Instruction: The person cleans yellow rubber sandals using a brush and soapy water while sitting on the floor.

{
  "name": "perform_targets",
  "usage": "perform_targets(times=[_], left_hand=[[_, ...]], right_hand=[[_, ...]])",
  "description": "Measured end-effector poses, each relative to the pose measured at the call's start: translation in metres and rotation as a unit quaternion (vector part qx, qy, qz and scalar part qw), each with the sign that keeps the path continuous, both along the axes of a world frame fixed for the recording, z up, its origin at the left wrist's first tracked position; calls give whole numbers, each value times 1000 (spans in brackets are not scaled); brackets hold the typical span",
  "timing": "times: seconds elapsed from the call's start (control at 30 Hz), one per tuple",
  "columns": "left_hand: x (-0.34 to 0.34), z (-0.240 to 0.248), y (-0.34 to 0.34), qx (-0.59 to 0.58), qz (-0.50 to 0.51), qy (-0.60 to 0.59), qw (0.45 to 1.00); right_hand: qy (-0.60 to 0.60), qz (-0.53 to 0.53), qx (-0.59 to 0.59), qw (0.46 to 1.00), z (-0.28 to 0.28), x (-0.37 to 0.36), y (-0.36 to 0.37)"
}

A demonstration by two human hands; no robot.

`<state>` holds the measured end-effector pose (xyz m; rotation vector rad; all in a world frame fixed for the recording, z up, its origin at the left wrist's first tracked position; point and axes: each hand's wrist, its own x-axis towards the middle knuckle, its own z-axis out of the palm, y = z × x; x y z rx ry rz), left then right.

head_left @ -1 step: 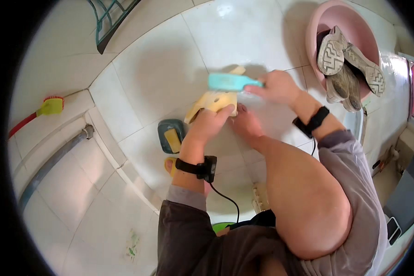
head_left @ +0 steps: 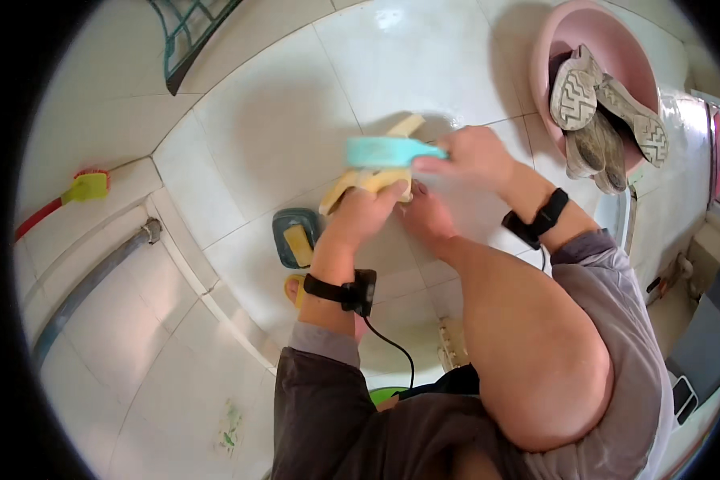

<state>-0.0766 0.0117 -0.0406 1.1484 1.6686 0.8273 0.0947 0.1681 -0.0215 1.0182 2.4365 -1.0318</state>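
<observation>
Farthest left of the left hand, a brush with a red handle and yellow-green head sits by the wall. Nearer, just left of the left wrist, a dark green soap dish holds a yellow soap bar. The left hand is clamped on a pale yellow slipper, which reaches up and right beyond its fingers. Above the left hand, a turquoise brush, blurred, lies across the slipper; whether they touch is unclear. A bare foot is just right of the left hand. The right hand is closed around the turquoise brush's handle. Above and right of it, a pink basin holds dirty shoes.
</observation>
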Motion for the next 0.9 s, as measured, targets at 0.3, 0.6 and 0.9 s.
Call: perform_targets(times=[0.3,0.6,0.9], left_hand=[[-4,1,7,3,5,90,996],[1,19,16,-15,-58,214,975],[0,32,19,-122,-87,219,964]], right_hand=[[39,37,73,996,25,-5,6],[88,69,117,987,26,-12,6],[-12,53,61,997,37,-12,16]])
